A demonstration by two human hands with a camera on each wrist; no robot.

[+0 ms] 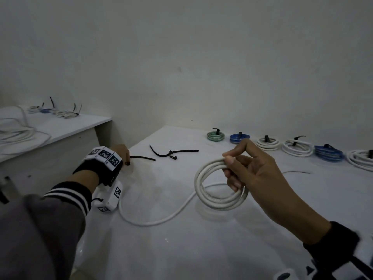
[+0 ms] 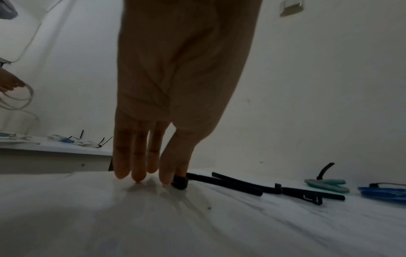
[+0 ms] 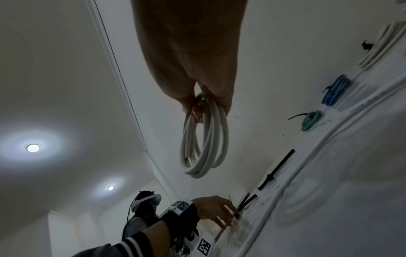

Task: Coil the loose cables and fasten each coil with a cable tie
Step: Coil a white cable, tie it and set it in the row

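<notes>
Left hand (image 1: 121, 151): nearer; straight fingers (image 2: 139, 161) touch thin black plastic cable tie (image 1: 142, 158) at its head.
Tie axis: runs rightward from fingertips.
Right hand (image 1: 256, 174): well right of tie, pinches round white cable coil (image 1: 219, 205).

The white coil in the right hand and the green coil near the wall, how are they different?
The white coil is off the table, pinched by the right hand; the green coil lies flat on the table. The white coil has no tie and a loose tail trailing onto the table; the green coil is fastened with a black cable tie. Both are wound in several round loops.
</notes>
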